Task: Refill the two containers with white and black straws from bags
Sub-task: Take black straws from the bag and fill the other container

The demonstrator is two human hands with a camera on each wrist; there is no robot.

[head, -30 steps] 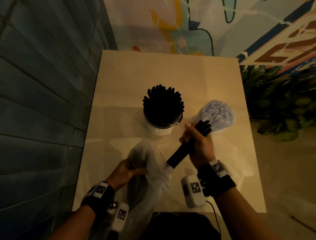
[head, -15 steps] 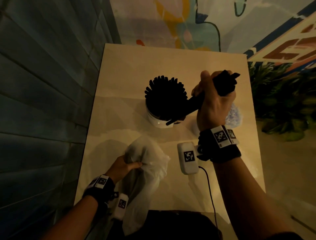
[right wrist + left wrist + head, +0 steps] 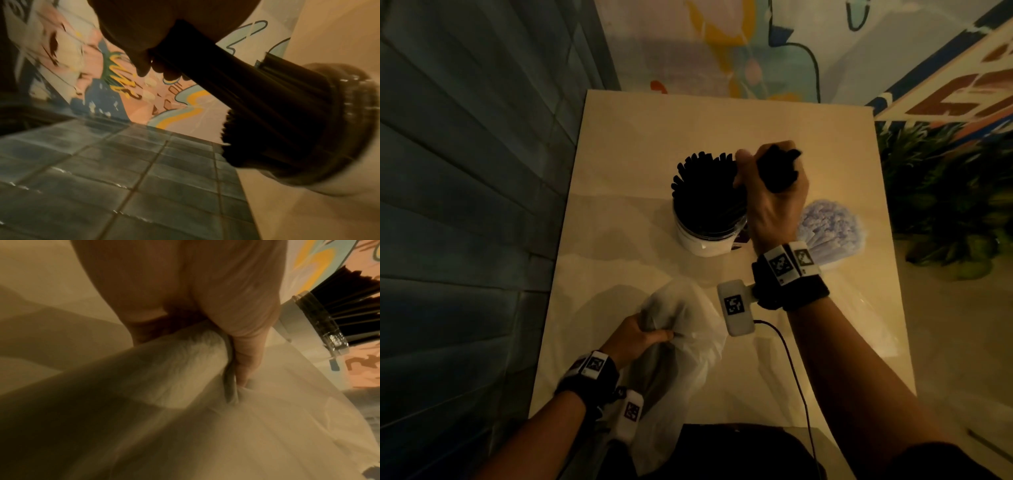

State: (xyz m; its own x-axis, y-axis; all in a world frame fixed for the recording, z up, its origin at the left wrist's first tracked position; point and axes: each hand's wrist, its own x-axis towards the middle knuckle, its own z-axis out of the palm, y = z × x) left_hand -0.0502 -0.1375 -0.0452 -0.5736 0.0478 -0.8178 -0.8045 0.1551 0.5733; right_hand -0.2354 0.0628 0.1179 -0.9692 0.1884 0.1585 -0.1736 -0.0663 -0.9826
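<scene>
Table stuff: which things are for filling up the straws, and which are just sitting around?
For the job:
- right hand gripping a bundle of black straws
- round white container packed with black straws
- container of white straws
- left hand holding the crinkly translucent plastic bag

Just there:
- beige table
- leafy green plant
- painted wall mural
- dark tiled wall

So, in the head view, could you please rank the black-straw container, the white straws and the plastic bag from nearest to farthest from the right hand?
From the right hand:
1. Black-straw container, just left of it.
2. White straws, close on its right, by the wrist.
3. Plastic bag, nearer the person, held by the left hand.
</scene>
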